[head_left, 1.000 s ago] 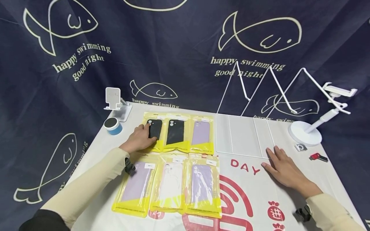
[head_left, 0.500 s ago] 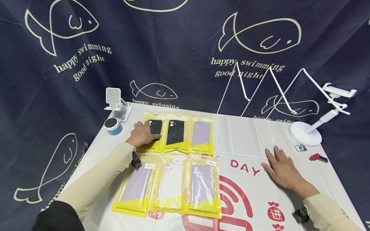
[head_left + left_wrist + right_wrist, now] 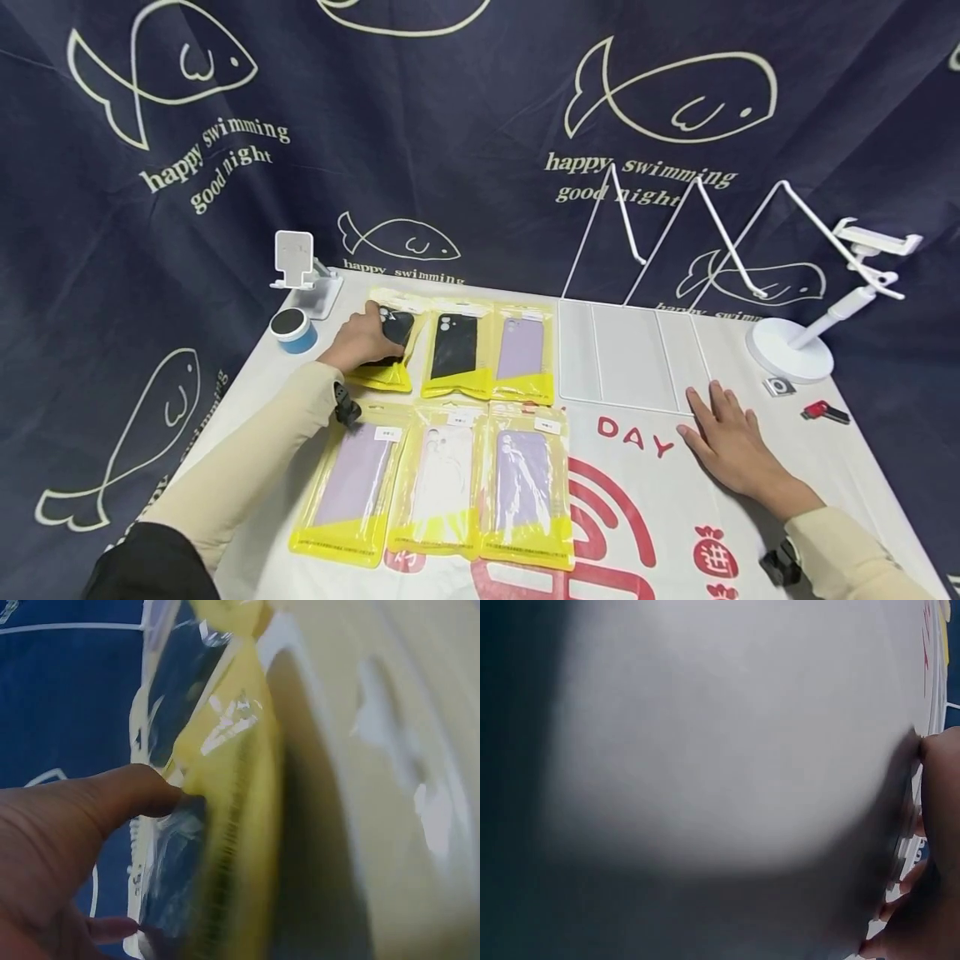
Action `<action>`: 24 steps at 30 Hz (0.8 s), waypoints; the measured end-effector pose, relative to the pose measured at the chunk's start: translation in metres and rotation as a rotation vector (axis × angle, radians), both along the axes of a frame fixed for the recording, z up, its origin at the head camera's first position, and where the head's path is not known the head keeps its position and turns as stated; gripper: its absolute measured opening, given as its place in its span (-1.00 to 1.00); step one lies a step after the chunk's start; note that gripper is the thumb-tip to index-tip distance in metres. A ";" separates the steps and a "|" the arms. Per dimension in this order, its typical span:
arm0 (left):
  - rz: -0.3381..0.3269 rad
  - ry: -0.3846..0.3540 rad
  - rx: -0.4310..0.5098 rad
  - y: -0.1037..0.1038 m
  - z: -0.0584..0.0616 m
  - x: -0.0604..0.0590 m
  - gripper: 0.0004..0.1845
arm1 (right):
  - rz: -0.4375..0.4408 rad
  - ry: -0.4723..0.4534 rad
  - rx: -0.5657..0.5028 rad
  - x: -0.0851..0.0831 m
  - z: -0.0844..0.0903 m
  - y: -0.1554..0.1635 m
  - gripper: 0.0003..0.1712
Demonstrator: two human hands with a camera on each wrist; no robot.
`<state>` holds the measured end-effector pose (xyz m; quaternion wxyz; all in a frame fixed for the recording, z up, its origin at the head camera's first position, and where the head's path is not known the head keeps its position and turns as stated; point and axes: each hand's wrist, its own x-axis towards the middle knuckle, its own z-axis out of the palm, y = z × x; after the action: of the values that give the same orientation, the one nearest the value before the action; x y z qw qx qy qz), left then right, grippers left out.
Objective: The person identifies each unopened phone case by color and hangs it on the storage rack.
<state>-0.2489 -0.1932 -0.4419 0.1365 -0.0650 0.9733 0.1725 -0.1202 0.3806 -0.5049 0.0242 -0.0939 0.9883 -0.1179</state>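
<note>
now left hand (image 3: 360, 340) grips black case packet (image 3: 388, 350) — right hand (image 3: 729, 442) flat, well apart.

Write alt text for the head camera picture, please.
A person's left hand grips a yellow packet holding a black phone case, one of six packets on a white table. The right hand rests flat on the table beside a white folding panel.

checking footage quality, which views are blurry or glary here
Head view: sharp, evenly lit, wide-angle bend at the edges, glare on the packets. Left wrist view: too close, the yellow packet smeared, only the thumb fairly clear. Right wrist view: nearly all soft grey blur, dark at left.
</note>
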 end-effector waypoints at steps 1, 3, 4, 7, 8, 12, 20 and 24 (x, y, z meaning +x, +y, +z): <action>0.010 0.004 0.015 -0.003 0.001 -0.001 0.05 | -0.001 -0.002 -0.003 0.000 0.000 0.000 -0.14; 0.024 0.007 0.047 -0.010 0.003 -0.002 0.04 | -0.002 0.004 -0.004 0.001 0.000 0.000 -0.14; 0.029 0.010 0.069 -0.014 0.004 -0.002 0.02 | -0.003 0.009 -0.005 0.001 0.000 0.000 -0.15; 0.017 0.018 0.132 -0.026 0.007 -0.002 -0.11 | -0.007 0.024 -0.012 0.000 0.000 -0.002 -0.15; 0.011 0.026 0.156 -0.030 0.008 -0.002 -0.17 | -0.006 0.024 -0.018 -0.001 0.000 -0.002 -0.14; -0.008 0.042 0.232 -0.041 0.013 0.001 -0.31 | -0.007 0.013 -0.024 -0.004 0.002 -0.004 -0.12; -0.051 -0.024 0.486 -0.050 0.037 0.009 -0.31 | -0.007 -0.023 -0.010 -0.007 0.000 0.001 -0.11; -0.091 0.019 0.510 -0.049 0.055 0.017 -0.24 | 0.002 -0.017 -0.003 -0.009 -0.002 0.002 -0.11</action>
<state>-0.2323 -0.2426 -0.3871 0.1470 0.0172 0.9015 0.4068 -0.1293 0.3824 -0.5065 0.0323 -0.0940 0.9878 -0.1201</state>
